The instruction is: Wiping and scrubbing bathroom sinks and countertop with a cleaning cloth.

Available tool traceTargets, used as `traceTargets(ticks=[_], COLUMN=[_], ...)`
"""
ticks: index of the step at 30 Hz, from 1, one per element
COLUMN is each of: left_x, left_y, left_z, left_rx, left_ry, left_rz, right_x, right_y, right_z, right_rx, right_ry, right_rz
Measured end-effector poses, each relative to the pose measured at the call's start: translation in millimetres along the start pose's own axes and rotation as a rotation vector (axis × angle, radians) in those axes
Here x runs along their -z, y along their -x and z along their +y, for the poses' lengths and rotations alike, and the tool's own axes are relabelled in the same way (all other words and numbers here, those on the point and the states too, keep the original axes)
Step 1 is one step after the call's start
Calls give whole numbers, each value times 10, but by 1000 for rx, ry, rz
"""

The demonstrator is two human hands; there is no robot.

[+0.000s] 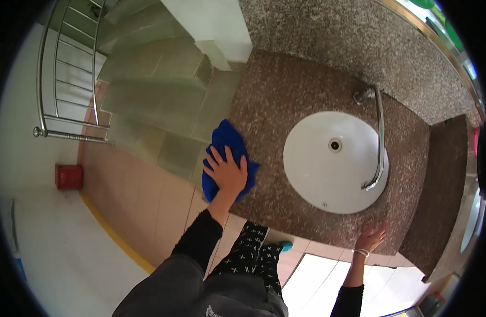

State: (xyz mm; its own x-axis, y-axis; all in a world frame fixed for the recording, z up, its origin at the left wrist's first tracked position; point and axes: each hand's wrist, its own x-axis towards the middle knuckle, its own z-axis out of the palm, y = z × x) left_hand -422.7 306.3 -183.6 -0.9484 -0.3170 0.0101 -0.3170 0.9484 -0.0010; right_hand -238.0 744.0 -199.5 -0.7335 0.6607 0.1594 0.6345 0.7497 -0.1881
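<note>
My left hand (228,174) lies with spread fingers on a blue cloth (227,136), pressing it against the left end of a speckled brown stone countertop (263,130). Part of the cloth reaches the counter's edge. Over the front right part of the counter is my right hand (372,237), holding nothing, a white band around its wrist. Between the hands, set further back, a white round washbasin (310,166) is sunk in the counter. A curved chrome faucet (381,138) arches over the basin's right side.
A stone backsplash (326,39) rises behind the counter, and a dark stone panel (437,190) stands at its right end. Tiled stairs (148,95) with a metal railing (74,81) lie at the left. A red box (69,176) sits by the wall.
</note>
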Motion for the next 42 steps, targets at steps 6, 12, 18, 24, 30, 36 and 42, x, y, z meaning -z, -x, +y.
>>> traceTargets(ticks=[6, 12, 18, 24, 30, 36, 42], left_x=[-197, -251, -186, -143, 64, 6, -126], left_y=[-1827, -2635, -1602, -1714, -1638, -1585, -1521], left_z=[1005, 2133, 3606, 3233, 1879, 2661, 3439], left_rx=[-57, 72, -490, -1232, -1450, -1798, -1968], left_ry=[43, 63, 165, 358, 126, 73, 337], left_rz=[99, 189, 167, 130, -74, -85, -110], right_x=[-300, -224, -185, -84, -80, -52, -71], right_y=[159, 121, 86, -5, -8, -3, 2], right_z=[-145, -462, -462, -467, -444, -481, -481], right_rx=[-151, -159, -147, -174, -190, -216, -238], right_ry=[264, 249, 195, 111, 69, 87, 57], right_rz=[-1, -12, 11, 17, 30, -10, -26])
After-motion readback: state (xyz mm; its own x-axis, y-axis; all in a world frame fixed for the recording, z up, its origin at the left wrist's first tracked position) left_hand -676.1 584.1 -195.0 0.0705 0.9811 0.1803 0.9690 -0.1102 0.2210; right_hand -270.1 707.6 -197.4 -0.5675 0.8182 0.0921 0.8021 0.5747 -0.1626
